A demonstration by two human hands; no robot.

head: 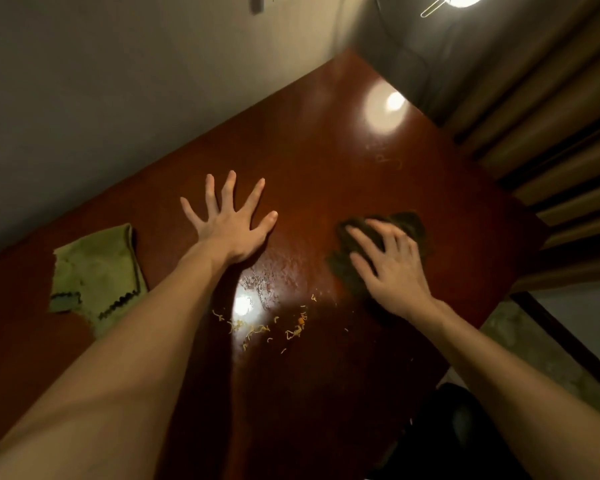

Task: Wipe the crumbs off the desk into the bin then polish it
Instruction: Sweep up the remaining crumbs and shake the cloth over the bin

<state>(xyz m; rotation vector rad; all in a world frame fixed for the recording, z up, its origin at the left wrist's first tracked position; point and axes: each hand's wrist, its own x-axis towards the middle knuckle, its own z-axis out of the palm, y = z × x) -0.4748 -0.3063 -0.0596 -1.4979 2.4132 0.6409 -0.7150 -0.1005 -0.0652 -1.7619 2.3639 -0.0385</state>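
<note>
- Head view: I see pale yellow crumbs (pixel 267 327) scattered on the glossy red-brown desk (pixel 326 161).
- Crumbs lie between the forearms, nearer me than either hand.
- Left hand (pixel 229 233): fingers spread, flat on desk.
- Right hand (pixel 392 268): fingers spread, pressing dark cloth (pixel 407 221).

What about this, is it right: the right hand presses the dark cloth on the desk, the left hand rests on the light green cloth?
Not quite. In the head view the left hand rests flat on the bare desk; the light green cloth lies apart, to its left. The right hand does press the dark cloth.
</note>
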